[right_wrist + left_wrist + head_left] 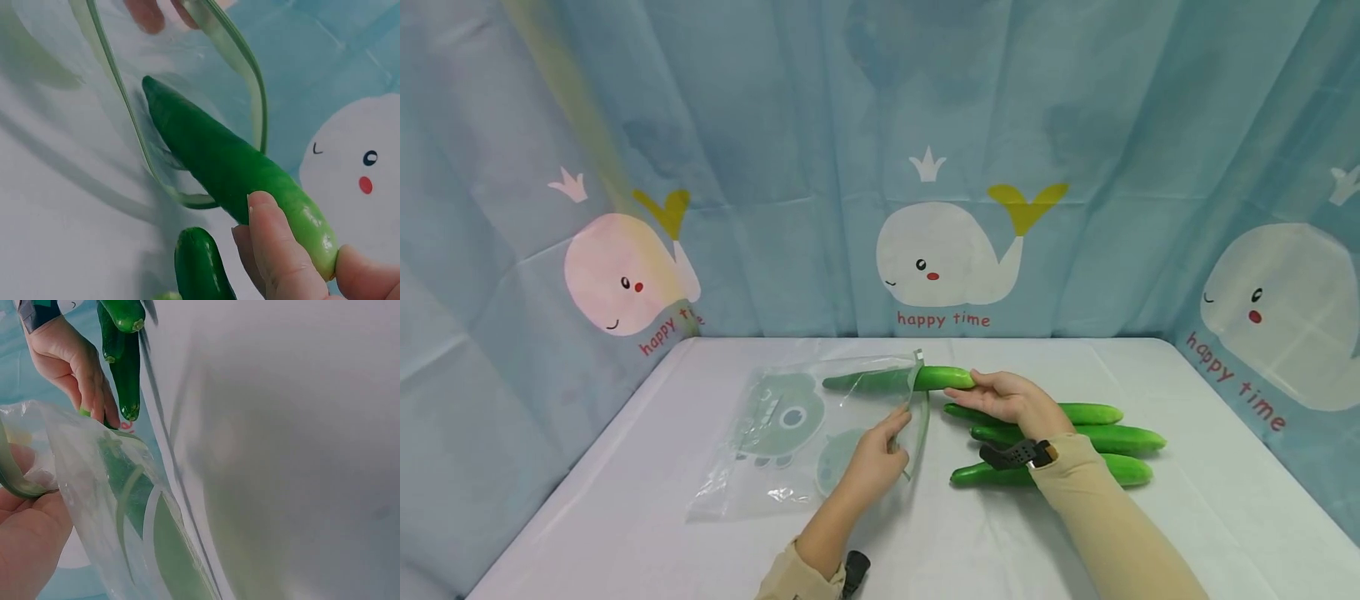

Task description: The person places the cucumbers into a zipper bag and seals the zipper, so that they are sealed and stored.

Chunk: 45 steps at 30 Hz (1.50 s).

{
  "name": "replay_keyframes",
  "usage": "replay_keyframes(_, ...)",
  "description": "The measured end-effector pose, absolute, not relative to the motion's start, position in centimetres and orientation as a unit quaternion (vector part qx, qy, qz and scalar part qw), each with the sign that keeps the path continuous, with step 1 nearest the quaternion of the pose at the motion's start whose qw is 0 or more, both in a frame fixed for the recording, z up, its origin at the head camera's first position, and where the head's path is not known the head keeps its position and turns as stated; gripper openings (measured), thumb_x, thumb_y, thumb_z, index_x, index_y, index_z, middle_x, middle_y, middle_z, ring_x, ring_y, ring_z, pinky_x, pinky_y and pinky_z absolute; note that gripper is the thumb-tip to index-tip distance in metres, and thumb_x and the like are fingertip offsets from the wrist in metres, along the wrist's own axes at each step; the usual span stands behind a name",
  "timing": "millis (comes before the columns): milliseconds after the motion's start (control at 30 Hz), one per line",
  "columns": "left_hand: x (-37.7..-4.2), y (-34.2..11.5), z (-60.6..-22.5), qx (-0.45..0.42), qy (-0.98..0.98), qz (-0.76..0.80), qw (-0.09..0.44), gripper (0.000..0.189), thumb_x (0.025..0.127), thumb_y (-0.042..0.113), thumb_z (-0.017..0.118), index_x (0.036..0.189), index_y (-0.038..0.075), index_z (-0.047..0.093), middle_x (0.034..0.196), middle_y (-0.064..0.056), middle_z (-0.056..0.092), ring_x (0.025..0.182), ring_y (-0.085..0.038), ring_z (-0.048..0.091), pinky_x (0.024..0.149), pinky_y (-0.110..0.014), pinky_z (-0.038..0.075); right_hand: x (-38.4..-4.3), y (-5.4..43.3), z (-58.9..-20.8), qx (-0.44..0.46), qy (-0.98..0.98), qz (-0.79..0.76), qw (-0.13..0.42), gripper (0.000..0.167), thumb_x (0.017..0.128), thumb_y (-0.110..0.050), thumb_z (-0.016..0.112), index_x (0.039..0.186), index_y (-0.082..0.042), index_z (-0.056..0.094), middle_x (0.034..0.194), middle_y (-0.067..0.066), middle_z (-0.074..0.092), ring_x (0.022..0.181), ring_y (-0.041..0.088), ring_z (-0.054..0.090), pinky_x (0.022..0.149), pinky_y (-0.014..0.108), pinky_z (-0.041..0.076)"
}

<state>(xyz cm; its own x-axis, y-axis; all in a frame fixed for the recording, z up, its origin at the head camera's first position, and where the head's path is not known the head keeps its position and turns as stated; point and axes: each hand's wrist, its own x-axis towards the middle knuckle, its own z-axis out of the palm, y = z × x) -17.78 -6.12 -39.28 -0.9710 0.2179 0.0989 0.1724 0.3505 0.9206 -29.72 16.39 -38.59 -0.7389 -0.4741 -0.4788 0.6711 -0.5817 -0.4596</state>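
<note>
the right hand (1007,398) grasps a long, glossy green cucumber (946,378) by its paler end; the darker, tapered end lies inside a clear, green-printed plastic bag (722,492). the left hand (872,462) pinches the bag's green rim (263,106), and the mouth gapes. three other plump green cucumbers (1120,438) lie on the white-covered table (625,517), near the right wrist. to slide this one in well, i'd keep the rim lifted and wide — no folds to snag — and push level from the pale end. whether the tip touches plastic is hard to tell through the haze.
</note>
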Motion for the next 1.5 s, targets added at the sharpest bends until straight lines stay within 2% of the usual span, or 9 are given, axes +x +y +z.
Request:
replay_keyframes(300,-17.7,-6.2,-39.4,0.128,0.821,0.556,0.016,0.058,0.079,-0.012,0.044,0.137,-0.014,0.044,0.152,-0.021,0.035,0.14,-0.039,0.026,0.111,-0.054,0.027,-29.9,15.3,-38.8,0.163,0.308,-0.88,0.324,0.059,0.104,-0.013,0.031,0.155,-0.005,0.002,0.159,0.022,0.007,0.144,0.033,0.018,0.112,0.038,0.024)
replay_keyframes(700,-17.7,-6.1,-39.2,0.126,0.821,0.556,0.015,0.058,0.079,-0.012,0.044,0.138,-0.013,0.044,0.152,-0.018,0.036,0.14,-0.038,0.027,0.11,-0.053,0.031,-30.1,13.8,-38.7,0.147,0.339,-0.868,0.332,0.057,0.105,-0.013,0.032,0.153,0.003,0.007,0.158,0.025,0.01,0.144,0.033,0.017,0.113,0.038,0.023)
replay_keyframes(967,-17.6,-6.2,-39.1,0.13,0.819,0.559,0.019,0.059,0.079,-0.012,0.044,0.137,-0.014,0.044,0.152,-0.019,0.035,0.141,-0.038,0.027,0.109,-0.052,0.032,-30.4,13.2,-38.8,0.14,0.339,-0.864,0.345,0.058,0.105,-0.015,0.032,0.154,0.001,0.006,0.158,0.024,0.01,0.144,0.031,0.018,0.112,0.038,0.023)
replay_keyframes(1067,-17.6,-6.2,-39.2,0.133,0.821,0.555,0.017,0.058,0.079,-0.012,0.044,0.137,-0.014,0.044,0.152,-0.019,0.036,0.14,-0.037,0.027,0.105,-0.05,0.036,-30.4,13.0,-38.8,0.136,0.348,-0.862,0.344,0.057,0.105,-0.016,0.032,0.154,-0.001,0.008,0.157,0.025,0.011,0.144,0.032,0.019,0.112,0.039,0.024)
replay_keyframes(1233,-17.7,-6.1,-39.2,0.131,0.825,0.55,0.011,0.059,0.078,-0.012,0.044,0.136,-0.015,0.045,0.151,-0.02,0.037,0.139,-0.036,0.032,0.097,-0.044,0.04,-30.2,12.6,-38.8,0.112,0.382,-0.85,0.344,0.056,0.105,-0.019,0.03,0.152,0.004,0.01,0.155,0.029,0.013,0.143,0.034,0.02,0.113,0.04,0.022)
replay_keyframes(1433,-17.5,-6.1,-39.1,0.13,0.825,0.55,0.007,0.06,0.076,-0.012,0.047,0.135,-0.014,0.046,0.15,-0.02,0.038,0.123,-0.033,0.044,0.09,-0.041,0.041,-30.3,11.8,-39.0,0.111,0.397,-0.845,0.339,0.054,0.105,-0.017,0.033,0.151,0.006,0.015,0.153,0.031,0.017,0.141,0.037,0.023,0.111,0.041,0.026)
replay_keyframes(1500,-17.5,-6.1,-39.2,0.129,0.825,0.55,0.007,0.06,0.075,-0.012,0.047,0.135,-0.014,0.046,0.15,-0.02,0.038,0.124,-0.032,0.043,0.091,-0.041,0.041,-30.3,11.6,-39.0,0.112,0.404,-0.843,0.337,0.053,0.105,-0.016,0.032,0.151,0.006,0.016,0.153,0.032,0.019,0.141,0.038,0.024,0.11,0.041,0.027)
